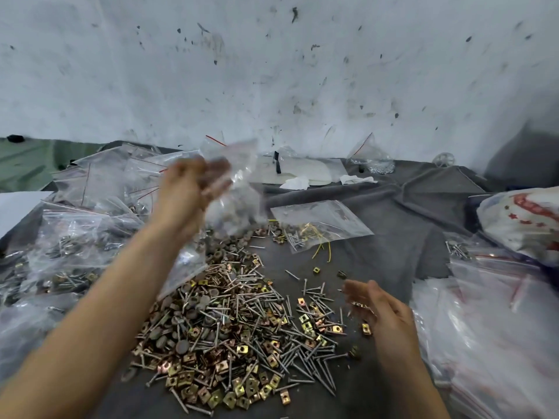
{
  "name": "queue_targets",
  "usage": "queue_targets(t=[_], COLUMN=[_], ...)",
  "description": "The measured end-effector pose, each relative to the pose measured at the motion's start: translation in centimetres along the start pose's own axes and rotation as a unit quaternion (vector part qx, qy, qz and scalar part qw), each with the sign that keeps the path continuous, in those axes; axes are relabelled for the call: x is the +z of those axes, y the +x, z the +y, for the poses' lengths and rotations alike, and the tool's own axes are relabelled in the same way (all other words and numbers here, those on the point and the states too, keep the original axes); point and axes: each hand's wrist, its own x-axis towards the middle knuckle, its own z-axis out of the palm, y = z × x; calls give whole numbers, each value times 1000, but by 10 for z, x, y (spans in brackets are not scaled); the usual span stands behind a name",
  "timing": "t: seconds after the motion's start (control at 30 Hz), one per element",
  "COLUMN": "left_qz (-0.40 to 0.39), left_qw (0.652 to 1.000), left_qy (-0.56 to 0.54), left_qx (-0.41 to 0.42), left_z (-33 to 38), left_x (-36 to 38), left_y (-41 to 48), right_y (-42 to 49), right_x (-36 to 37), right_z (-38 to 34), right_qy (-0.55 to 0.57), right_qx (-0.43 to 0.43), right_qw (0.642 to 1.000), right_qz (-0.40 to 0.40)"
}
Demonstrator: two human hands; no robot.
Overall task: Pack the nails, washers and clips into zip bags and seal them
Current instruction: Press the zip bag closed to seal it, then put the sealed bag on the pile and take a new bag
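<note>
Grey-clothed tabletop is carrying the work. Grip of the left hand is holding a blurred zip bag above the pile of nails, washers and clips. The right hand is hovering at the pile's right edge, its grip not discernible through blur. Red print on the white sack is showing illegible.

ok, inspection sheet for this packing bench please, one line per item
Surface: rumpled grey cloth.
Job's things: loose pile of nails, washers and clips at centre; zip bag held above it; flat bag with a few nails behind; filled bags left; empty bags right.
Clutter: crumpled tissues, printed bag, yellow wire strands.
Hands: left hand grips the zip bag; right hand low at the pile's right edge, blurred, grip unclear.
Cables: nothing seen.
Surroundings: scuffed white wall.
</note>
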Motion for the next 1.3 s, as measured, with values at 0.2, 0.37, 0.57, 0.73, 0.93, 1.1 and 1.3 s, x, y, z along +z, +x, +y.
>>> queue_targets(t=[0.2,0.37,0.57,0.73,0.93,1.1,1.3], left_qz=[42,-160,-300,-281,-283,-269,-275], left_qw=[906,853,810,812,779,704,708], left_qy=[384,480,498,493,534,627,612], left_qx=[173,128,73,134,166,195,219], left_z=[-4,-79,-143,-155,-173,-184,-188], left_x=[18,38,33,20,-2,-3,-8], left_y=[27,-44,-102,-112,-128,-132,-132], right_y=[31,50,46,34,31,24,18], right_x=[-46,-82,-90,-88,-88,-84,-74], right_z=[-4,8,38,43,45,40,36], right_qy=[-382,-566,-611,-607,-602,-554,-449], right_qx=[-63,194,162,58,-46,-95,-209], right_qw=[914,792,769,782,788,816,827], right_qz=[126,123,97,129,123,134,264])
